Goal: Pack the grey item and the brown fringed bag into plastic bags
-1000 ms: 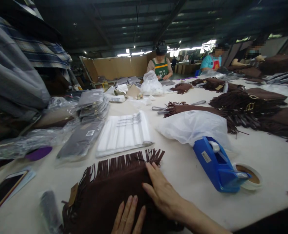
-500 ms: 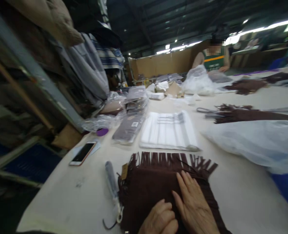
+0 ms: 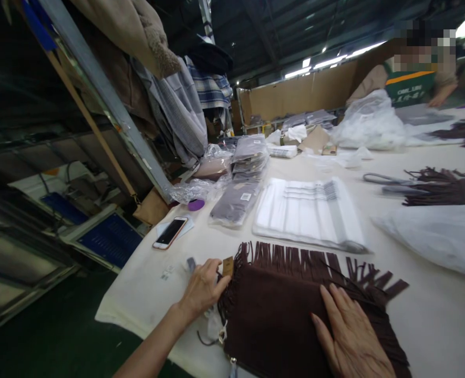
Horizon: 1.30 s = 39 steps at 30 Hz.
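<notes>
A dark brown fringed bag (image 3: 279, 310) lies flat on the cloth-covered table, fringe pointing away from me and a zipper pull at its near left corner. My right hand (image 3: 352, 331) rests open on its right half, fingers stretched. At the left edge is my left hand (image 3: 203, 286), its thumb and index fingertip apart beside a small tan hang tag (image 3: 227, 266). It covers most of a wrapped grey handle (image 3: 192, 264), whose far tip shows above the knuckles. A thin dark cord (image 3: 205, 340) curls near the bag's lower left corner.
Beyond the bag lies a folded white striped cloth (image 3: 307, 210). Left of it are bagged grey packs (image 3: 236, 202), purple tape (image 3: 196, 205) and a phone (image 3: 171, 232). Plastic sheeting (image 3: 437, 236) covers the right side. A co-worker (image 3: 411, 86) is across the table.
My left hand has moved from a curled position on the bag out to its left edge by the tag. My right hand stays flat on the bag. The view has turned left.
</notes>
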{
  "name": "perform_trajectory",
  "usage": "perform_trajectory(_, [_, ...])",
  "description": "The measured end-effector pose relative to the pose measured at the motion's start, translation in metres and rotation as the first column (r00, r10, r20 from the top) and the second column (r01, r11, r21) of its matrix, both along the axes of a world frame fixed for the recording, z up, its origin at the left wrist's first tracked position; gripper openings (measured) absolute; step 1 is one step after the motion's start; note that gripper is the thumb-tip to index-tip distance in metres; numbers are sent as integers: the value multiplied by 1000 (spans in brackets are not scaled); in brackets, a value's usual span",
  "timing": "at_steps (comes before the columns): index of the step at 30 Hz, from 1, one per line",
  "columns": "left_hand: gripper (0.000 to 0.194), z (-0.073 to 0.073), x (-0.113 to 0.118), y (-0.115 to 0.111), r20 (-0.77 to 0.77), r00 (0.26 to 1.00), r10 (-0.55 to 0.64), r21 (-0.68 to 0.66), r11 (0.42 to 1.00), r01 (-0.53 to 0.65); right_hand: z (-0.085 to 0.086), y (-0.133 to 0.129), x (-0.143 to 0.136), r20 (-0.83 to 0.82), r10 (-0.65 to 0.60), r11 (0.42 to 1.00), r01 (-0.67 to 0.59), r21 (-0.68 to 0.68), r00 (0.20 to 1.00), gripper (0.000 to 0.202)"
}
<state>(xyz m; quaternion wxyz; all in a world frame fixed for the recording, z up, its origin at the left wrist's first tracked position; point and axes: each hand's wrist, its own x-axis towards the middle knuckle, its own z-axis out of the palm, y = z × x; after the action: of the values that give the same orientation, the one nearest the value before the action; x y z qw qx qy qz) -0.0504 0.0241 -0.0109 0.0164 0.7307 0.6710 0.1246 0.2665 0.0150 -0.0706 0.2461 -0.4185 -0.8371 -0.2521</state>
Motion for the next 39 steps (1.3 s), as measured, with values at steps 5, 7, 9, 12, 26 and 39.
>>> perform_trajectory(5, [31, 0, 24, 21, 0, 989, 150, -90, 985, -149, 5, -1, 0, 9, -6, 1000, 6, -30, 1000, 35])
perform_trajectory(7, [33, -1, 19, 27, -14, 982, 187, -126, 974, -187, 8, -1, -1, 27, 17, 1000, -17, 3, 999, 33])
perform_trajectory(9, [25, -1, 7, 28, -41, 971, 234, -160, 958, -238, 10, 0, -1, 29, 23, 999, -24, 36, 999, 31])
perform_trajectory(12, [19, 2, -16, 18, -85, 948, 307, -192, 929, -318, 12, 0, -3, 28, 43, 997, -45, 65, 999, 28])
perform_trajectory(26, [44, 1, -11, 43, 211, 964, 160, -341, 937, -81, 15, -1, 1, 22, 76, 995, -77, 62, 997, 30])
perform_trajectory(39, [15, 8, -86, -20, 221, 811, 542, -253, 835, -489, 0, 1, -6, -84, 55, 996, -49, 69, 995, 29])
